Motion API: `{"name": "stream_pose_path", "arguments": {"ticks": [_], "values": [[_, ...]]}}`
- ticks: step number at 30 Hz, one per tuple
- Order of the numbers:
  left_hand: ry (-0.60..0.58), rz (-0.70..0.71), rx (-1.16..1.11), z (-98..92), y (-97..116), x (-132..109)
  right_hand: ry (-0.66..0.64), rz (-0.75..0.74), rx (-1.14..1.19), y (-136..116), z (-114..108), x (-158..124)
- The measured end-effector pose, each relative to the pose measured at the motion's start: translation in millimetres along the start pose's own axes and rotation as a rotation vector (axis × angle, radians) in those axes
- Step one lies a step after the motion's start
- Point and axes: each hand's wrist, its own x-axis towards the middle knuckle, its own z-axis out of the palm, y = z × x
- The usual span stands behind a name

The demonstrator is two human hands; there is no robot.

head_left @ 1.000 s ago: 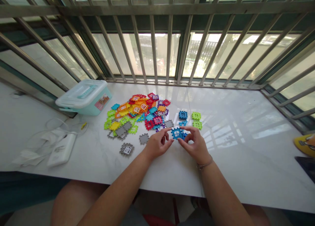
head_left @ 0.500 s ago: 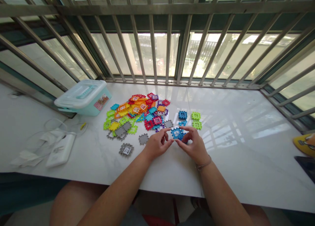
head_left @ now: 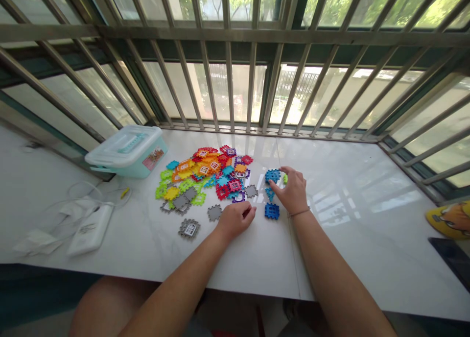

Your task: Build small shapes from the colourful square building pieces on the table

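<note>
My left hand rests on the white marble tabletop with its fingers curled, beside a grey square interlocking plastic piece. My right hand reaches over a blue piece and a light blue piece. It hides most of a green piece. Whether those fingers grip anything is hard to see. A second blue piece lies flat just below that hand, touching neither hand. Left of my hands spreads a heap of multicoloured pieces.
A teal plastic box with a white lid stands left of the heap. Further left lie a white power bank, a cable and tissue. Metal window bars run along the far edge. A yellow object and a dark flat object sit at right.
The blue piece held between my hands now lies on the table. My hands have parted, the right moving up over the other pieces and the left drawing back.
</note>
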Motion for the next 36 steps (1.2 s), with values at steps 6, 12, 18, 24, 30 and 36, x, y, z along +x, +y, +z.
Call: {"name": "stream_pose_path", "arguments": {"ticks": [6, 12, 18, 24, 30, 36], "values": [[-0.024, -0.002, 0.07, 2.7, 1.2, 2.4, 0.033, 0.034, -0.056, 11.5, 17.2, 0.5], [-0.043, -0.023, 0.109, 3.9, 1.3, 3.6, 0.017, 0.049, -0.024, 16.5, 20.9, -2.4], [-0.056, -0.027, 0.125, 3.6, 2.3, 4.3, -0.008, 0.048, -0.006, 15.8, 24.8, -0.8], [-0.06, -0.029, 0.14, 4.1, 3.4, 5.0, -0.007, 0.064, 0.015, 14.7, 25.7, -0.8], [-0.072, -0.051, 0.162, 4.4, 4.2, 5.1, -0.013, 0.085, 0.021, 16.8, 28.6, -0.5], [-0.081, -0.068, 0.171, 3.8, 5.4, 5.0, -0.013, 0.075, 0.026, 17.5, 30.6, -0.5]]}}
